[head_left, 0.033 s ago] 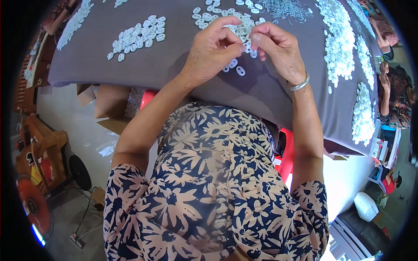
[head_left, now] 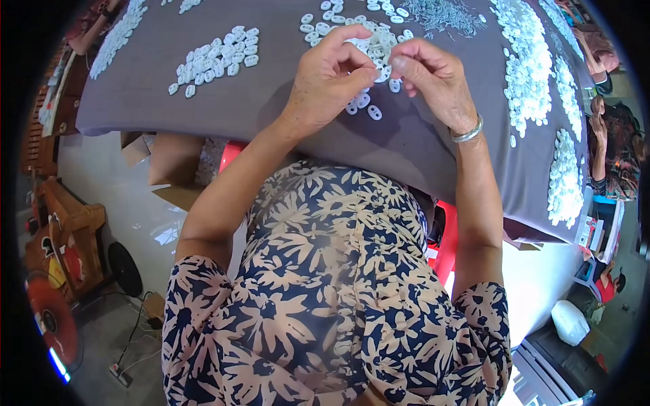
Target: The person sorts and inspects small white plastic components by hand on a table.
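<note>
- Nothing differs from the earlier picture: your hands sit in the same spot and the piles lie as they did.
- Your left hand (head_left: 330, 81) is pinched shut on a small white oval piece (head_left: 357, 46), held between thumb and fingertips just above the table.
- Your right hand (head_left: 437, 78) is curled with its fingertips closed just beside that piece; whether it holds anything of its own, you cannot tell from here.
- Just below the pinch, loose white pieces (head_left: 365, 107) lie on the grey tablecloth (head_left: 271, 115).
- Left of your grip sits a small heap of white pieces (head_left: 217, 59); well to the right, long white heaps (head_left: 525, 61) run along the cloth.
- Beyond your right fingertips lies a scatter of thin grey pins (head_left: 443, 15).
- Under the table, left of your left forearm, brown cardboard boxes (head_left: 172, 166) stand open.
- Far right and lower, a white sack (head_left: 570, 322) rests on the floor.
</note>
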`<move>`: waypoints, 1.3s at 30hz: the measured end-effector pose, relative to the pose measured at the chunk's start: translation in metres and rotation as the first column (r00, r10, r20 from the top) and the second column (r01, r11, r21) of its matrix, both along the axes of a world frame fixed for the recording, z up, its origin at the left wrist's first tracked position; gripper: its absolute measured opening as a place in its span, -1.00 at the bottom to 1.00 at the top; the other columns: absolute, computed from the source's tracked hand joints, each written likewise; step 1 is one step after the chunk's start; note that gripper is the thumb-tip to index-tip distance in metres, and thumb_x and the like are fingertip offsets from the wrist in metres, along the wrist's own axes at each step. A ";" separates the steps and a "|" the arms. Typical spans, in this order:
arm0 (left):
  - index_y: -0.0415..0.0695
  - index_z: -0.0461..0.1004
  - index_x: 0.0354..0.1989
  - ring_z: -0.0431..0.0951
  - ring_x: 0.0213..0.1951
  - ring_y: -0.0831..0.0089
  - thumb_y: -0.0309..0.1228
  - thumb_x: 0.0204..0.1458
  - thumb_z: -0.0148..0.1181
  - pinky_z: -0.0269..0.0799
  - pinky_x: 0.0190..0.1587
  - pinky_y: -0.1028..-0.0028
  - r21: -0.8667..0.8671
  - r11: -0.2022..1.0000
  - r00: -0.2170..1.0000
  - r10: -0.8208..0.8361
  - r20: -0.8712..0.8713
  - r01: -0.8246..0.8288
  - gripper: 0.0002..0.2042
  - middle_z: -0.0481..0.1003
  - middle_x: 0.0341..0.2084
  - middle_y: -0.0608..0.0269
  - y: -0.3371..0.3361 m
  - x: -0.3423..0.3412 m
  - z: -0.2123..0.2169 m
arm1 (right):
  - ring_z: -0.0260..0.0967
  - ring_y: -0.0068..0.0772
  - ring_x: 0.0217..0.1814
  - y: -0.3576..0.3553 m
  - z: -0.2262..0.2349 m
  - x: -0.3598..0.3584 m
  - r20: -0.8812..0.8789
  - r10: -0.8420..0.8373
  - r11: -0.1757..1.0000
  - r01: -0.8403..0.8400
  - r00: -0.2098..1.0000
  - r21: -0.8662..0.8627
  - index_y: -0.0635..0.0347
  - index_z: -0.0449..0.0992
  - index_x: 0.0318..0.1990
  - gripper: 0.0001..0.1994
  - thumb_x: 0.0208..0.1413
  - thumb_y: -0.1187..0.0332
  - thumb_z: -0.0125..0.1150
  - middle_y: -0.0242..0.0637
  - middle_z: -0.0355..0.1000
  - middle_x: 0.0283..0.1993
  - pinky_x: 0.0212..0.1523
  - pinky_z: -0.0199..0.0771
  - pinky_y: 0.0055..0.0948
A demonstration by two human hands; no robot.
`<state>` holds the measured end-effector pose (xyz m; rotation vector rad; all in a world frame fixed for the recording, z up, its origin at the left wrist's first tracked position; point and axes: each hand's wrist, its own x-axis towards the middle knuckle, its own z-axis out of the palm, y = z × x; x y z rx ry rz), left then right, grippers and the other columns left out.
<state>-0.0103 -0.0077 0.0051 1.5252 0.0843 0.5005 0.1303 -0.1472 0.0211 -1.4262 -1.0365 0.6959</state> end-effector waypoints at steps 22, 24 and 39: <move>-0.20 0.30 0.10 0.45 -0.42 0.64 -0.59 0.05 0.13 0.35 -0.41 0.66 0.021 0.998 0.997 0.061 -0.040 -0.061 -0.60 0.49 -0.40 0.27 -0.002 0.001 0.001 | 0.17 -0.75 -0.46 0.003 -0.010 -0.007 0.359 -0.006 0.998 0.026 0.933 -0.051 0.32 0.48 -0.33 -0.89 0.12 0.45 0.09 -0.51 0.33 -0.52 -0.45 0.22 -0.67; -0.21 0.30 0.08 0.45 -0.43 0.65 -0.60 0.03 0.13 0.37 -0.43 0.65 0.017 0.998 0.997 0.069 -0.045 -0.068 -0.61 0.50 -0.41 0.27 -0.001 0.001 0.000 | 0.16 -0.76 -0.47 0.004 -0.011 -0.007 0.363 -0.025 0.999 0.036 0.932 -0.023 0.31 0.48 -0.33 -0.89 0.12 0.45 0.09 -0.51 0.33 -0.52 -0.47 0.21 -0.66; -0.21 0.32 0.04 0.43 -0.45 0.69 -0.60 0.02 0.14 0.34 -0.41 0.67 -0.010 0.997 0.997 0.074 0.027 -0.074 -0.63 0.49 -0.46 0.33 -0.001 0.004 0.001 | 0.21 -0.78 -0.40 -0.063 0.004 0.082 0.509 -0.224 0.915 0.360 0.831 -0.184 0.26 0.52 -0.29 -0.91 0.11 0.43 0.19 -0.56 0.38 -0.45 -0.37 0.24 -0.71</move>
